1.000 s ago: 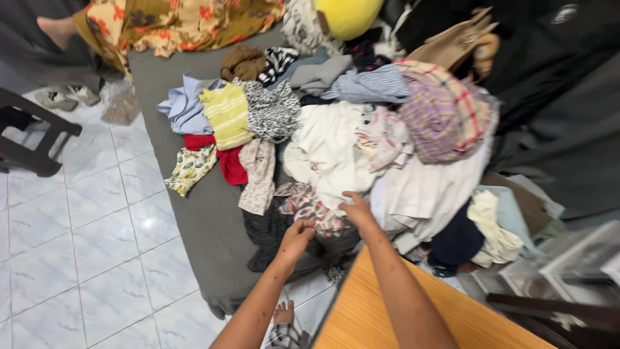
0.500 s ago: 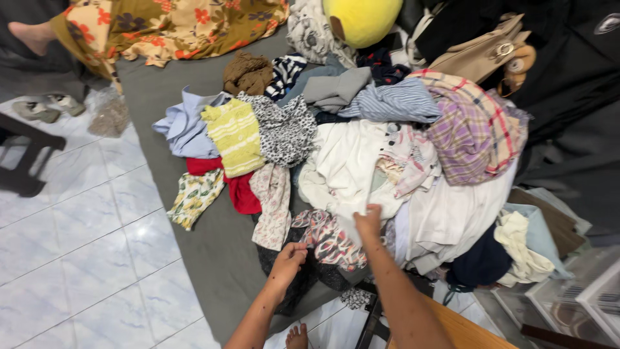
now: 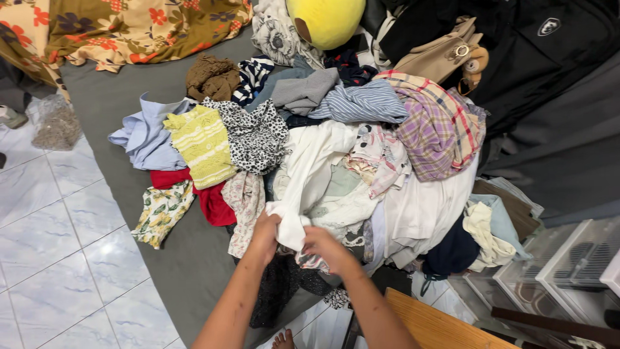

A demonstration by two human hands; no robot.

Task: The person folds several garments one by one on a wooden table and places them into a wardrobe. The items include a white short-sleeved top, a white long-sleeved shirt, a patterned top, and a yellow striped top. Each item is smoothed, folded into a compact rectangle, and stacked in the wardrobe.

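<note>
Item 1: white garment (image 3: 303, 187), lying at the near edge of the clothes heap (image 3: 361, 155) on the grey mattress (image 3: 187, 258). I see my left hand (image 3: 266, 234) clenched on its lower hem and my right hand (image 3: 326, 245) gripping the same bunched hem just beside it, both hands touching the cloth.

Item 2: pink patterned cloth (image 3: 313, 260), partly under the right hand.

Item 3: yellow striped top (image 3: 201, 145), left of the heap, beside a leopard-print top (image 3: 255, 136).

Item 4: plaid shirt (image 3: 439, 126), on the heap's far right.

Item 5: wooden board (image 3: 439, 326), near my right forearm.

Item 6: clear plastic drawers (image 3: 555, 271), at right.
</note>
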